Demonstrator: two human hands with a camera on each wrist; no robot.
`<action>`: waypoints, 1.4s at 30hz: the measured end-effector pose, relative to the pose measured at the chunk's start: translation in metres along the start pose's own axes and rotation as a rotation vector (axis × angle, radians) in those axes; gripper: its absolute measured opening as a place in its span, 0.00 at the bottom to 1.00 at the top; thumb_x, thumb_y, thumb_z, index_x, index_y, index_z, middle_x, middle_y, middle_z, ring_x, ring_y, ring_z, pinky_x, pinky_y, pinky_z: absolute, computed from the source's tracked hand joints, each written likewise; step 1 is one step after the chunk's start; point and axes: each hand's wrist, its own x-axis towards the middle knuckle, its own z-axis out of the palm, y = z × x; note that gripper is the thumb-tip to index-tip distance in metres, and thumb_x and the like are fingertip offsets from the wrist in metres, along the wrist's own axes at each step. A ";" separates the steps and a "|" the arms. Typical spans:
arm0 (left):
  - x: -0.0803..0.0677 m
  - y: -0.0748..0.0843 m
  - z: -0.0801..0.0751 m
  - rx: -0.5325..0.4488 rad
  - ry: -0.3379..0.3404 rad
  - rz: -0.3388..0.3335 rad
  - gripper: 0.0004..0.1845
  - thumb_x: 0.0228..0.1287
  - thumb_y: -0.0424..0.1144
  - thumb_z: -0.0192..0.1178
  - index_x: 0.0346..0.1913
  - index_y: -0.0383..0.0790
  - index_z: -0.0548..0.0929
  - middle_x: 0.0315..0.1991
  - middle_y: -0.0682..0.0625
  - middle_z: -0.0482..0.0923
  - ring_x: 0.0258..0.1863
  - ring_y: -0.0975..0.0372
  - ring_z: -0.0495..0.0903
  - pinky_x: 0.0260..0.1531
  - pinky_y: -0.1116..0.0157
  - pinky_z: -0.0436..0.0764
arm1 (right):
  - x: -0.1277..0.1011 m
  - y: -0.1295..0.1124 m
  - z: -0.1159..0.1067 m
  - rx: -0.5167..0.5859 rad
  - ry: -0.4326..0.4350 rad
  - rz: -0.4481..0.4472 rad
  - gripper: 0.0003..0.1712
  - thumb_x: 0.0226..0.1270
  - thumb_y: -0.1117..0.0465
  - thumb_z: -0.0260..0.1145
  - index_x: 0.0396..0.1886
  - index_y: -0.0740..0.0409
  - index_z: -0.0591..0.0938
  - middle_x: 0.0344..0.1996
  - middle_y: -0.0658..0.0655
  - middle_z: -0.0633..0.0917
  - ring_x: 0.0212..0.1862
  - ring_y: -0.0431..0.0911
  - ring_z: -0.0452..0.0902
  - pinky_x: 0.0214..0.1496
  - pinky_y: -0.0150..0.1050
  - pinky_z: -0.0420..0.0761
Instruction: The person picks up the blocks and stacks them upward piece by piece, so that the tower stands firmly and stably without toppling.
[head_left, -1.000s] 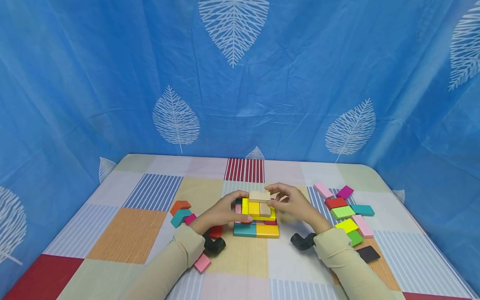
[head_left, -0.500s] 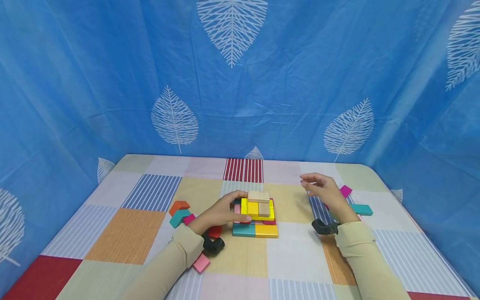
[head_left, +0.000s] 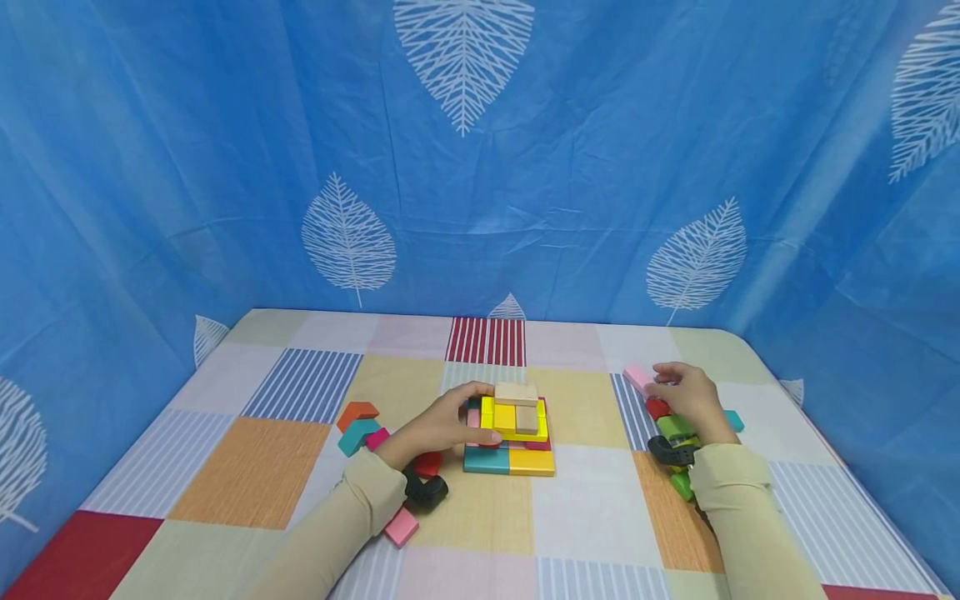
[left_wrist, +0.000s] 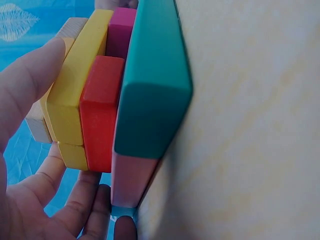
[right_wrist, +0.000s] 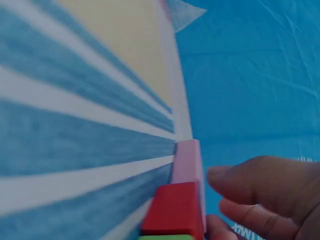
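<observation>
Nearest, a pink block [head_left: 402, 526] lies by the left sleeve on the desk [head_left: 592, 508]; open patchwork runs between the two arms. The left hand [head_left: 442, 427] rests curled against the left side of the block stack [head_left: 512, 433] — thumb on a yellow piece, fingers behind; the stack sits mid-desk, well clear of every edge. The right hand [head_left: 686, 398], fingers loosely bent and holding nothing, hovers over the red block [right_wrist: 175, 210] and pink bar [right_wrist: 187, 161] near the right edge — blue curtain [head_left: 480, 158] closes the back.
</observation>
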 end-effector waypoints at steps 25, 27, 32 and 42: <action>0.000 0.000 0.001 0.007 -0.001 0.008 0.41 0.66 0.39 0.76 0.77 0.30 0.70 0.74 0.35 0.71 0.72 0.43 0.69 0.75 0.41 0.69 | -0.010 -0.014 0.009 0.071 -0.079 -0.421 0.17 0.68 0.67 0.77 0.54 0.70 0.87 0.35 0.60 0.84 0.26 0.43 0.69 0.22 0.35 0.70; 0.000 -0.001 0.000 0.004 -0.001 0.012 0.41 0.66 0.39 0.76 0.76 0.29 0.70 0.74 0.35 0.71 0.72 0.43 0.69 0.75 0.41 0.70 | -0.015 -0.020 0.011 0.152 -0.085 -0.461 0.17 0.68 0.68 0.76 0.54 0.70 0.87 0.34 0.57 0.81 0.29 0.43 0.71 0.24 0.34 0.74; -0.001 -0.002 0.000 -0.008 -0.011 0.025 0.41 0.66 0.39 0.76 0.76 0.28 0.70 0.73 0.35 0.72 0.71 0.43 0.69 0.75 0.41 0.69 | -0.027 -0.038 0.018 0.271 -0.110 -0.547 0.17 0.67 0.69 0.77 0.55 0.70 0.88 0.40 0.57 0.84 0.41 0.46 0.75 0.41 0.31 0.82; 0.000 -0.002 0.000 0.004 -0.009 0.030 0.41 0.66 0.39 0.76 0.76 0.28 0.70 0.74 0.34 0.71 0.73 0.42 0.68 0.75 0.40 0.69 | -0.044 -0.065 0.038 0.239 -0.202 -0.728 0.15 0.62 0.69 0.79 0.49 0.64 0.91 0.41 0.52 0.87 0.42 0.49 0.78 0.45 0.36 0.82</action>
